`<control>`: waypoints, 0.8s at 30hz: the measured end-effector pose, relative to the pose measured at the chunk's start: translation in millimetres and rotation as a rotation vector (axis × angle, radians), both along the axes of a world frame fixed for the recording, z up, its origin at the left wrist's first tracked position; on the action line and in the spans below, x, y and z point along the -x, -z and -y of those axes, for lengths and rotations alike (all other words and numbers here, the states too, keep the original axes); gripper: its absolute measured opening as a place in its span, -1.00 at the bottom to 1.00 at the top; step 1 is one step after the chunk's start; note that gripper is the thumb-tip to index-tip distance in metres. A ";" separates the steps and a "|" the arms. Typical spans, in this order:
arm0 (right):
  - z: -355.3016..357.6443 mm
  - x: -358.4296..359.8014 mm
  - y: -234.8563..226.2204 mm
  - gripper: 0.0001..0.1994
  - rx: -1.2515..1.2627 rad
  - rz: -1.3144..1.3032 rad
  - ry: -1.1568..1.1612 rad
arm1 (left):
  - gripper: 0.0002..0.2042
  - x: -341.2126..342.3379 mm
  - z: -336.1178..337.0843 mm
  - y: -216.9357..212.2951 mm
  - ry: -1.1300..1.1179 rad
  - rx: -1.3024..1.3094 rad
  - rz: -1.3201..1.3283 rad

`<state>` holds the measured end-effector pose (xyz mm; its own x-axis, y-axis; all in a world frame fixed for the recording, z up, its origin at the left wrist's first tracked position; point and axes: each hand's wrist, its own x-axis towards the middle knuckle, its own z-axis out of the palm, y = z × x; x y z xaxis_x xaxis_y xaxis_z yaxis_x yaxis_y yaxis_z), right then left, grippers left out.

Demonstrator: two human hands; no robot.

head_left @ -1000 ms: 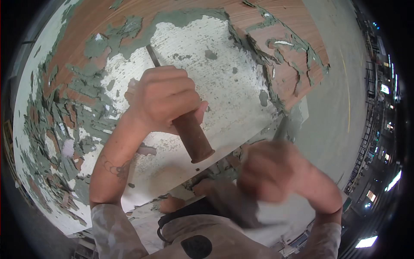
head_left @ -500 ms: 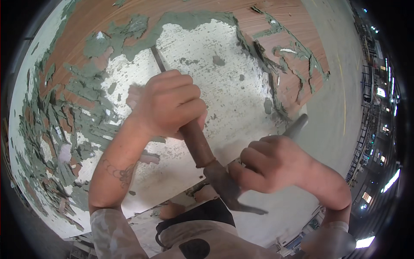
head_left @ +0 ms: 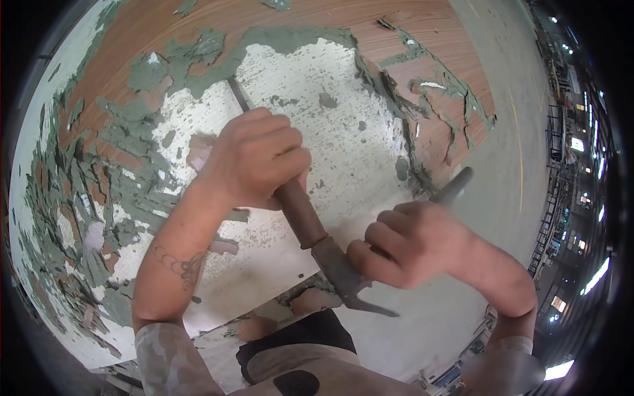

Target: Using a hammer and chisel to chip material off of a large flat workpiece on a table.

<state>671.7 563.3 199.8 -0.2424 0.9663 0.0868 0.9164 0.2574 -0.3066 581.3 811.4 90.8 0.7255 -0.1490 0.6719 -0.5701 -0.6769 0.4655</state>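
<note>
My left hand [head_left: 261, 158] is closed around the brown handle of a chisel [head_left: 302, 214]. The chisel's narrow metal blade reaches up-left to the edge of a torn green layer [head_left: 290, 38], where it borders bare white board [head_left: 337, 142]. In my closed right hand [head_left: 416, 244] is a claw hammer [head_left: 340, 267], gripped by its handle. Its dark head meets the butt of the chisel handle, with the claw toward my body. The handle's grey end [head_left: 456, 185] sticks out past my right hand, up and to the right.
Wood-grain sheet [head_left: 422, 16] covers the panel's far part, its broken edge curling at the right. Ragged green and brown scraps [head_left: 79, 218] cover the left side. Loose brown pieces [head_left: 257, 328] lie by the near edge. Grey floor [head_left: 505, 198] lies beyond on the right.
The view has shifted slightly. My right hand and the hammer sit a little farther up and left. The chisel tip remains at the same edge of the green layer.
</note>
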 end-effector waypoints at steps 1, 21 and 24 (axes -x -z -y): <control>4.7 6.3 -5.1 -0.82 -0.043 0.059 -0.033 | -0.68 2.2 1.6 1.2 0.000 -0.003 -0.002; -0.2 -7.9 -6.6 -0.80 0.004 0.058 -0.073 | -0.75 -4.0 2.9 -5.4 -0.039 -0.027 -0.001; 3.6 -0.7 -13.3 -0.78 0.032 0.106 -0.083 | -0.74 -3.8 4.8 -3.2 -0.038 -0.027 -0.017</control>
